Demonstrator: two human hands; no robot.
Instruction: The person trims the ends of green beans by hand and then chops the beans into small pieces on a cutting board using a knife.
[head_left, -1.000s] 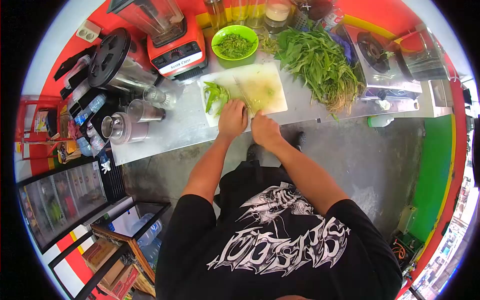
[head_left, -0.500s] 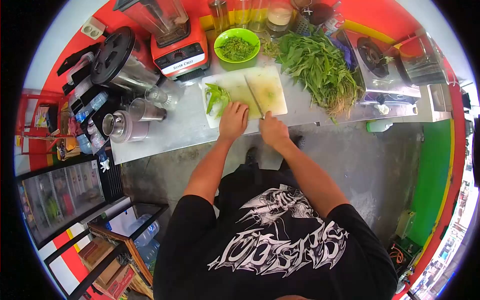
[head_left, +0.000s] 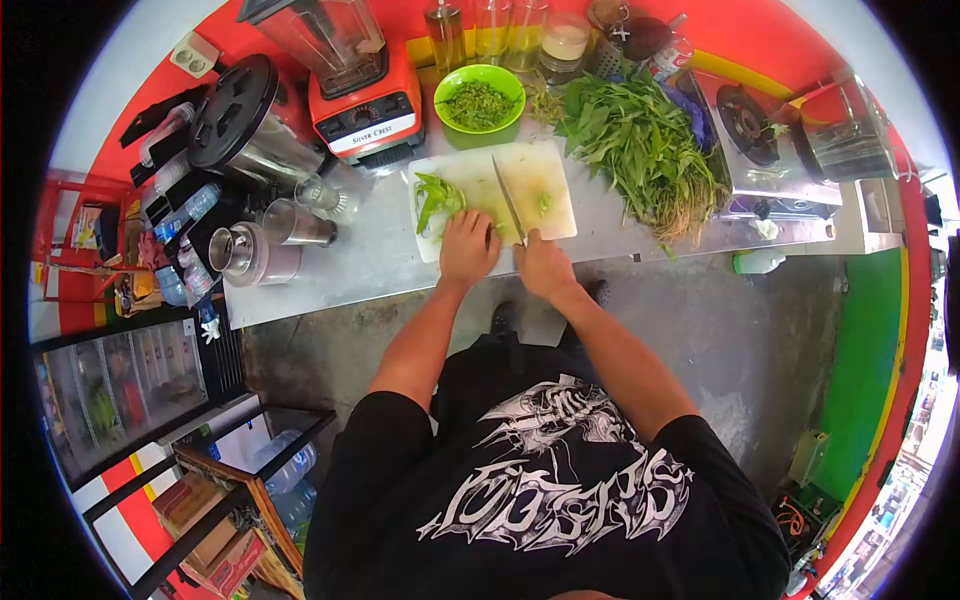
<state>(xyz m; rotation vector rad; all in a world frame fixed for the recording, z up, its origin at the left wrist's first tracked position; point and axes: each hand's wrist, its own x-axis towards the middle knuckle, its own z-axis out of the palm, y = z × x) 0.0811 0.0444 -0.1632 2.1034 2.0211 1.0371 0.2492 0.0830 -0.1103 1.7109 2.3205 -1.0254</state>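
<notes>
On the steel counter lies a white cutting board (head_left: pixel 545 165) with green leafy pieces (head_left: pixel 436 200) at its left and small chopped bits (head_left: pixel 544 203) right of the blade. My right hand (head_left: pixel 545 267) is closed round the handle of a knife (head_left: pixel 508 195), whose blade points away across the board. My left hand (head_left: pixel 469 246) rests on the board's near edge, left of the knife, its fingers bent together over the end of the green pieces; what lies under them is hidden. Behind the board stands a green bowl (head_left: pixel 465 135) of chopped greens.
A pile of leafy greens (head_left: pixel 640 150) lies right of the board, beside a gas stove (head_left: pixel 780 185). A red blender (head_left: pixel 368 118), a metal pot (head_left: pixel 265 145) and steel cups (head_left: pixel 290 222) stand at the left. Bottles and jars (head_left: pixel 565 40) line the wall.
The whole view has shifted slightly. The knife and my right hand have moved a little left, closer to my left hand, which stays on the board.
</notes>
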